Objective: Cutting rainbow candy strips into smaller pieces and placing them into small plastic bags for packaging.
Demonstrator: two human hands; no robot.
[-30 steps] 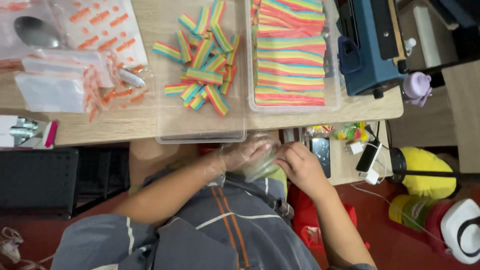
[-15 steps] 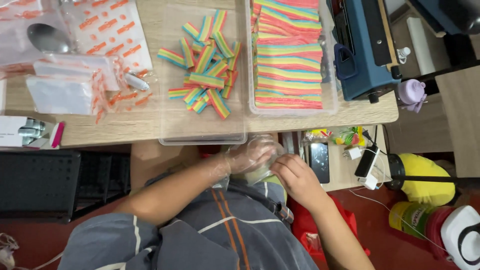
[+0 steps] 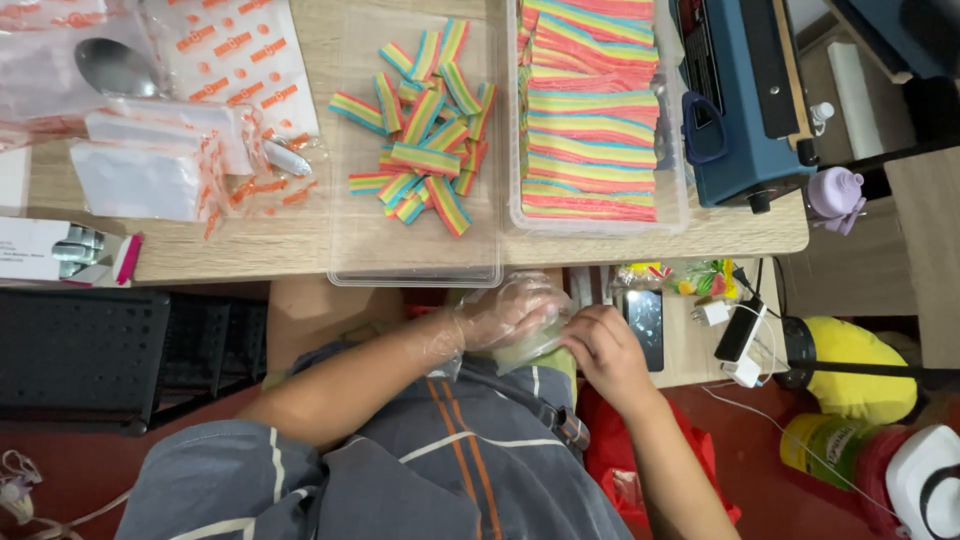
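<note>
My left hand (image 3: pixel 508 312) wears a thin clear plastic glove and is curled over a piece of clear plastic (image 3: pixel 530 350), just below the table's front edge and above my lap. My bare right hand (image 3: pixel 598 345) pinches the same plastic from the right, touching the left hand's fingers. On the table above, a clear tray (image 3: pixel 415 265) holds several short rainbow-striped candy pieces (image 3: pixel 425 160). Beside it, a clear tub (image 3: pixel 672 215) is filled with long rainbow candy strips (image 3: pixel 590 130).
A blue heat sealer (image 3: pixel 740 110) stands at the table's right end. Stacked white pouches with orange print (image 3: pixel 150 165) and a metal spoon (image 3: pixel 115 65) lie at the left. A phone (image 3: pixel 645 325), chargers and cables sit on a lower shelf, near a yellow object (image 3: pixel 850 365).
Both hands stay together on the clear plastic below the table edge, shifting slightly lower. The view has tilted a little; the candy has not moved.
</note>
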